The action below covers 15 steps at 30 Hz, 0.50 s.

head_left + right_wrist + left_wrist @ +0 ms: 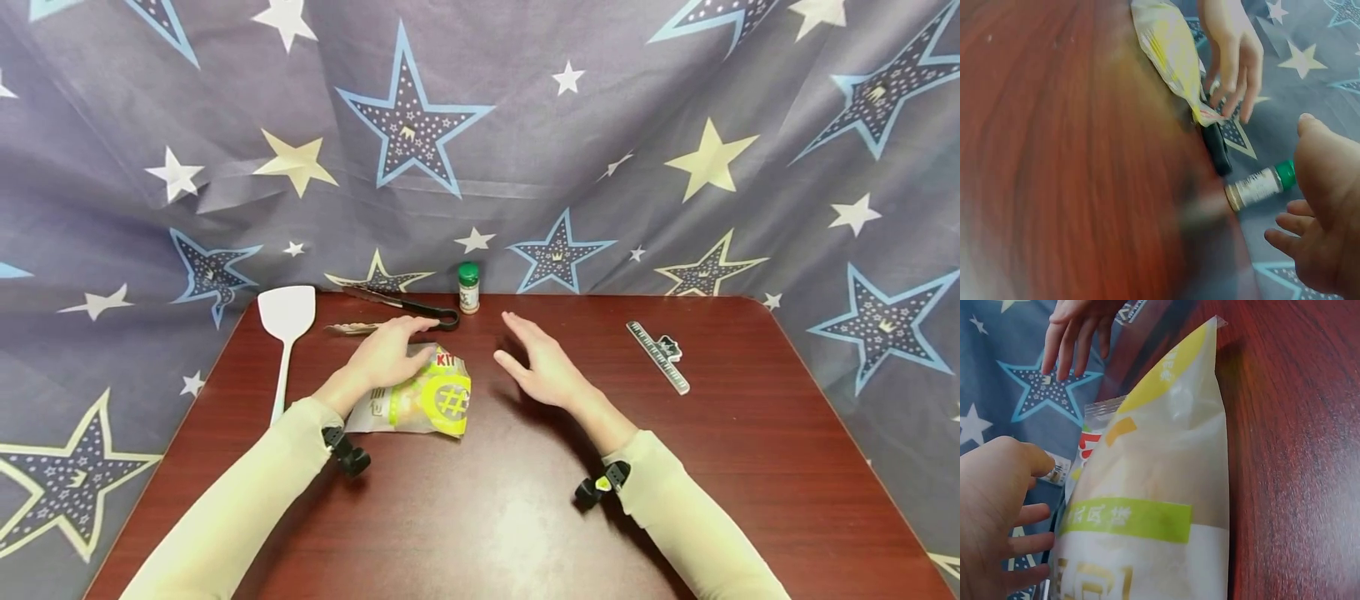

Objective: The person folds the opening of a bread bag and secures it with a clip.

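Note:
A plastic food bag (431, 400) with yellow-green print and red "KIT" lettering lies left of centre on the table. My left hand (386, 354) is over its far left part, fingers loosely extended. In the left wrist view, that hand (1007, 506) is beside the bag (1154, 475); I cannot tell whether they touch. My right hand (543, 367) hovers to the right of the bag, fingers extended and nothing held. Beyond the hands stands a green-capped seasoning bottle (468, 289). Black-handled tongs (408, 307) lie behind the left hand, partly covered by it.
A white spatula (287, 321) lies along the table's left side, its handle end hidden by my left sleeve. To the right is a bag clip (658, 357) with a piano-key pattern. A star-print cloth (525, 150) hangs behind the reddish-brown table (712, 492).

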Each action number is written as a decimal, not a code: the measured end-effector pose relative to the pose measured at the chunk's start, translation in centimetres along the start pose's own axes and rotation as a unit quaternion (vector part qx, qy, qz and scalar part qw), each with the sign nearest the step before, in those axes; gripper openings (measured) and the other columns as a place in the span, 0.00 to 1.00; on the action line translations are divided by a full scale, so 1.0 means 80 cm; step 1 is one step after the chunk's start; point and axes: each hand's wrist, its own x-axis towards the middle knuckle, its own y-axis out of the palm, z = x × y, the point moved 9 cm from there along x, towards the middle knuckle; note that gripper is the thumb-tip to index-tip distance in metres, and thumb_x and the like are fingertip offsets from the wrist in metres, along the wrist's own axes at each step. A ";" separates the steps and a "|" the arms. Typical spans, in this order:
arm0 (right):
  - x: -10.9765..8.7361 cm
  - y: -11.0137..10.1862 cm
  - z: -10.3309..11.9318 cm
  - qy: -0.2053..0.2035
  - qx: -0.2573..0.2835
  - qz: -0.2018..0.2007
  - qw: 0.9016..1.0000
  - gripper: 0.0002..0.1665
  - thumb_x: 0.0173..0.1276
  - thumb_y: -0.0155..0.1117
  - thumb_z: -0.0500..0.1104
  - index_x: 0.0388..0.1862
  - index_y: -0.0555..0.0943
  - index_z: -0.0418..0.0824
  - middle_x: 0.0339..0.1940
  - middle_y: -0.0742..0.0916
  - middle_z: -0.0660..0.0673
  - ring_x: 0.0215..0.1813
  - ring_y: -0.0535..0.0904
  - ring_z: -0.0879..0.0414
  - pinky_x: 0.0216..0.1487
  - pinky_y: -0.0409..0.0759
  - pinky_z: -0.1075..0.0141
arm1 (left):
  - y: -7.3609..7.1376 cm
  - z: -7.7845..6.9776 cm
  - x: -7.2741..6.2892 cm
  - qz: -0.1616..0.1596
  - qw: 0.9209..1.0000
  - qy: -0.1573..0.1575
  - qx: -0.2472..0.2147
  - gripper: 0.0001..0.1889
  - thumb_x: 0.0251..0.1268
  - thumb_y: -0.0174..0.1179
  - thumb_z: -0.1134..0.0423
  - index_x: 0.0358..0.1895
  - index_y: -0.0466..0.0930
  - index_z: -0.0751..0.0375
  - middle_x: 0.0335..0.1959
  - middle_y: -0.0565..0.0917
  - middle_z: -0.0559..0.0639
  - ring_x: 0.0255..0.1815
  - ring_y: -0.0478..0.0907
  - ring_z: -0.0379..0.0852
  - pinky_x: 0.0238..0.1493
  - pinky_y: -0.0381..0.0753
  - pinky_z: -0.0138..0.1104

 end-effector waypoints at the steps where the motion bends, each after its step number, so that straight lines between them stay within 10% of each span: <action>1: 0.001 0.004 0.003 -0.003 0.003 0.003 1.000 0.41 0.81 0.62 0.52 0.84 0.63 0.36 0.83 0.72 0.35 0.85 0.66 0.42 0.84 0.64 0.48 | 0.001 0.000 0.002 -0.001 1.000 0.000 -0.003 0.28 0.76 0.61 0.53 0.75 0.76 0.56 0.70 0.81 0.60 0.71 0.78 0.62 0.72 0.75 0.56; 9: 0.010 0.029 0.024 -0.025 0.029 0.017 0.999 0.35 0.79 0.66 0.50 0.77 0.74 0.34 0.64 0.85 0.33 0.56 0.87 0.46 0.56 0.87 0.54 | 0.012 0.001 0.008 -0.008 1.000 -0.004 0.003 0.23 0.73 0.62 0.56 0.67 0.83 0.57 0.62 0.88 0.56 0.66 0.81 0.60 0.70 0.76 0.54; 15: 0.015 0.045 0.033 -0.036 0.018 0.027 0.999 0.28 0.77 0.68 0.48 0.68 0.82 0.32 0.46 0.87 0.40 0.35 0.86 0.59 0.43 0.84 0.66 | 0.018 0.005 0.008 -0.006 1.000 -0.006 -0.002 0.21 0.72 0.63 0.57 0.64 0.86 0.56 0.62 0.88 0.54 0.68 0.81 0.60 0.73 0.74 0.54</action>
